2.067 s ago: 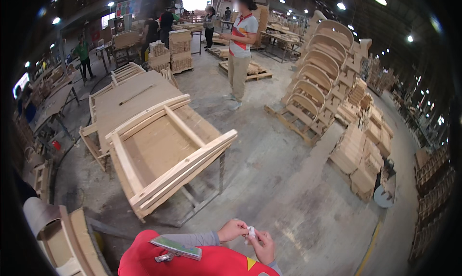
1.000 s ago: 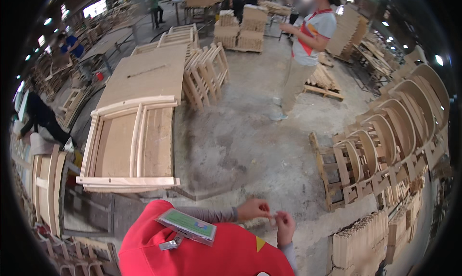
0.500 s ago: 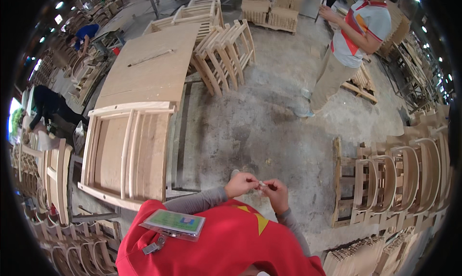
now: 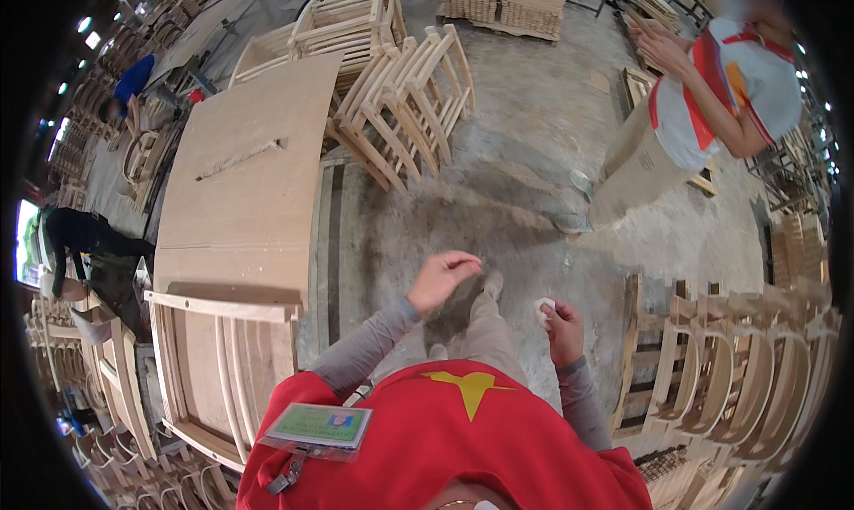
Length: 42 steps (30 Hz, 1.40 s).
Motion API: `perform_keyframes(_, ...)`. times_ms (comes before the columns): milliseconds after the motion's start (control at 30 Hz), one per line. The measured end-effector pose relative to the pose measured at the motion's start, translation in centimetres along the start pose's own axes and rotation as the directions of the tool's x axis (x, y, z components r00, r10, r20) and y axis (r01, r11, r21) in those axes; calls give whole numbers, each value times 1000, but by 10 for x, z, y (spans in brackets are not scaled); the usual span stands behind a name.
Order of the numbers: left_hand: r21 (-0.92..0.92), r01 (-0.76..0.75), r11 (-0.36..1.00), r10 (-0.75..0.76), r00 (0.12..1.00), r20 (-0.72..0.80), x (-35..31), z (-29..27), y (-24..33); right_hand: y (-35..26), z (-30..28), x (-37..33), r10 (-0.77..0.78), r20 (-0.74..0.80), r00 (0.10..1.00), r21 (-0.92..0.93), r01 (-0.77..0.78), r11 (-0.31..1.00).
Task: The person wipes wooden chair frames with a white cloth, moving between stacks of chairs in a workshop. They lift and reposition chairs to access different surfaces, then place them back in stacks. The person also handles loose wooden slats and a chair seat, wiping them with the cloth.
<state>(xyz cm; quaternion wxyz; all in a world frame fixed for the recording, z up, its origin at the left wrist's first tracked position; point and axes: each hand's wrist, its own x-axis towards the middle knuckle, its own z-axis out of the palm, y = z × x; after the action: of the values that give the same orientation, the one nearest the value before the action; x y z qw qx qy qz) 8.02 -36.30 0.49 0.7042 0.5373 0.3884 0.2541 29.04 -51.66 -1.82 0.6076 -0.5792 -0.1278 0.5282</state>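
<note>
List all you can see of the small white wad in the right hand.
The white wad is small, irregular and crumpled, with no separate parts showing. It looks soft, like tissue or cloth; the exact material can't be told. It is pinched at the fingertip end of the right hand, which partly hides it, and held above the grey floor. Nothing else visibly touches it.

A single wide fisheye view looks steeply down and forward from the person's head, bending straight edges toward its rim. The red shirt is nearest, low in frame; the left hand and right hand come beyond it, then floor and, farthest, wood stacks.
</note>
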Motion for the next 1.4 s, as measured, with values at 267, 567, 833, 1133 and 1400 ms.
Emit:
perform_keyframes(267, -106, 55, 993, -95, 897, -431, 136, -101, 25, -50, 57, 213, 187, 107, 977, -48, -183, 982)
perform_keyframes(567, -97, -11, 995, -61, 700, -711, 246, -215, 41, -76, 209, 401, 351, 205, 914, -189, -315, 930)
perform_keyframes(833, 265, 112, 958, 95, 746, -659, 405, -356, 9, -24, 340, 518, 346, 224, 911, -117, -327, 938)
perform_keyframes(1133, 590, 211, 779, 248, 760, -600, 535, -435, -78, 117, 412, 650, 345, -126, 930, -127, -360, 924)
perform_keyframes(1400, 563, 266, 783, 79, 854, -514, 568, -460, -103, 211, 435, 727, 60, -270, 961, -450, -181, 875)
